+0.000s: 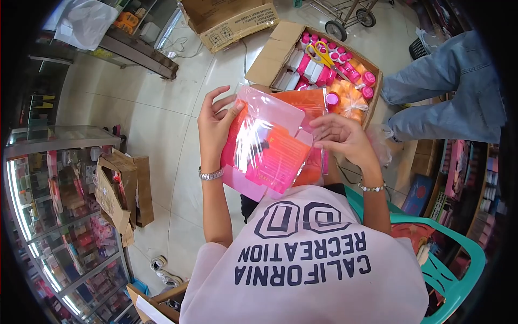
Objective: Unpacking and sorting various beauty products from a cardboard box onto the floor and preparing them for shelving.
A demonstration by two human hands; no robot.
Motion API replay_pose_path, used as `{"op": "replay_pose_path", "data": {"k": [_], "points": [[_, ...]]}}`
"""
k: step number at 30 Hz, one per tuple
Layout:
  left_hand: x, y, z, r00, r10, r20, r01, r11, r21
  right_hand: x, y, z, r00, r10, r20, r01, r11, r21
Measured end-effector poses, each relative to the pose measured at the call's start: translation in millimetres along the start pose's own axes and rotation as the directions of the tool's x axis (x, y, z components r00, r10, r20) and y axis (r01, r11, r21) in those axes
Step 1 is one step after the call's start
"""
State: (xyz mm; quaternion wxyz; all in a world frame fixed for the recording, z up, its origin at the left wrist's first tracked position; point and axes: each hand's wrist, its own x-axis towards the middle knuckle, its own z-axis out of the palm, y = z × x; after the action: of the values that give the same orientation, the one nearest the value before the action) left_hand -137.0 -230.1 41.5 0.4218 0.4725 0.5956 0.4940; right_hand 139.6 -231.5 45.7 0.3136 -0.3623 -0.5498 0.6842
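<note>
My left hand (220,121) grips a flattened pink and orange cardboard box (279,156) by its left edge, thumb on top. Shiny clear plastic film (247,139) lies over the box, which bears printing. At the right edge, the bent fingers of my right hand (342,135) pinch the film. Beneath, across my lap, are orange plastic packets (297,99), partly hidden by the box. Just beyond sits an open carton (277,50) filled with pink-capped bottles (342,56) and bundled orange items (346,95). Yellow-handled scissors (321,54) rest on top of these.
A person in jeans (441,81) stands to the right. Another open carton (238,24) and a wheeled trolley (342,22) are beyond. Left are a glass display case (77,194) and torn cartons (121,186). A green plastic chair (457,227) is under me; stocked shelves (457,174) line the right.
</note>
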Motion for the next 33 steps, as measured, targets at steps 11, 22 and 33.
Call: {"op": "replay_pose_path", "data": {"k": [11,22,33], "points": [[-65.9,-15.6,82.2,0.911,0.388,0.138,-0.401,0.764,0.505,-33.0,23.3,4.1,0.966,0.057,-0.254,-0.094,0.986,-0.135],[-85.4,-49.8,78.1,0.83,0.322,0.455,-0.535,0.691,0.486,-35.0,48.5,-5.6,0.934,-0.345,-0.087,0.148,0.6,-0.786],[-86.7,-59.3,62.8,0.639,0.545,0.543,-0.762,0.546,0.348,-25.8,57.3,-7.4,0.905,-0.414,0.096,0.309,0.486,-0.818]]}}
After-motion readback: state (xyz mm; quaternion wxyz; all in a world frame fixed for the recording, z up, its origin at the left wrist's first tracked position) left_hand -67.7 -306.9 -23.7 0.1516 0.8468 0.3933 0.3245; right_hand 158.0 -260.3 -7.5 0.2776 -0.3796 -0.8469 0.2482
